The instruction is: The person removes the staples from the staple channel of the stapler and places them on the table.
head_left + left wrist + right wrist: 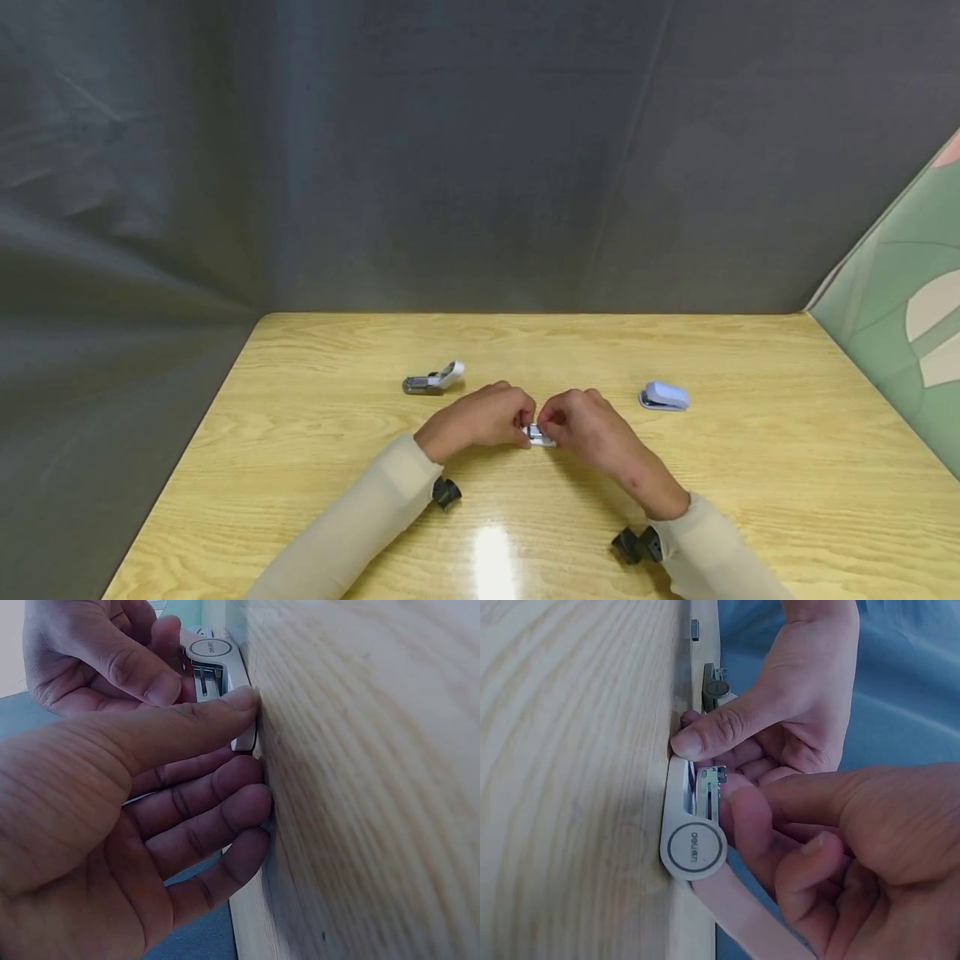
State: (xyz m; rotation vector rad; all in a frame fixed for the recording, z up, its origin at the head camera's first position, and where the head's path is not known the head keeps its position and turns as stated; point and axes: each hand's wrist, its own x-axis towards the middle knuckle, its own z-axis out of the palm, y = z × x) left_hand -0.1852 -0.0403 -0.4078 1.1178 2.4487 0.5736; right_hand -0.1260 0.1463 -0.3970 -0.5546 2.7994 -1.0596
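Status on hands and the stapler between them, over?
Left hand pinches open white stapler; right hand at its metal magazine. Grey-and-white stapler left, lilac stapler right, neither in the way.

Room between right hand point(596, 429) and lilac stapler point(666, 395) — left hand point(483, 417) blocks opposite side.

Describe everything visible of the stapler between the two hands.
The stapler is whitish, apparently plastic, with a round, lettered disc at its hinge and a metal rail. It is open, its cover angled away from the base. It rests on the wood-grained table, the thumb of the left hand on the base's end, curled fingers of the right hand at the rail.
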